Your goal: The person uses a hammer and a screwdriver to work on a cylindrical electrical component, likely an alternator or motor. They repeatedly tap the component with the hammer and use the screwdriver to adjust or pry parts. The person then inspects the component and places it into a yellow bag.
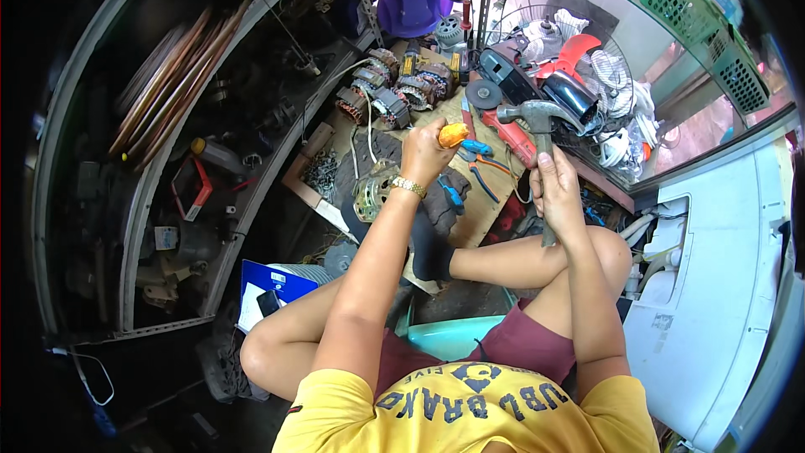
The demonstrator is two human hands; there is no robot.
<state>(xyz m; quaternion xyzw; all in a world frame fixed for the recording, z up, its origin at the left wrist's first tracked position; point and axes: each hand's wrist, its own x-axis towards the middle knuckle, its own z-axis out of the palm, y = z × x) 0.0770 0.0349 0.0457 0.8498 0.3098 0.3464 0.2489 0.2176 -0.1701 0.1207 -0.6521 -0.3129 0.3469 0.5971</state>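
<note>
My left hand [423, 153] is closed around a tool with an orange handle [454, 135]; the rest of that tool is hidden, so I cannot tell its kind. In my right hand [559, 191] I grip a claw hammer [539, 110] by its shaft, its head raised above the fist. Under my left wrist lies a round metal motor housing [375, 196] on a dark cloth-like pad. Pliers with blue and orange handles [484, 169] rest on the board beside the left hand. A red angle grinder [513, 136] lies between and beyond the two hands.
Several motor stators with copper windings [390, 106] stand on the wooden board [453, 113]. Small screws [321, 173] fill a tray at left. Fan parts [579, 63] crowd the far right. Metal shelving [251, 226] borders the left; a white panel [713, 302] borders the right.
</note>
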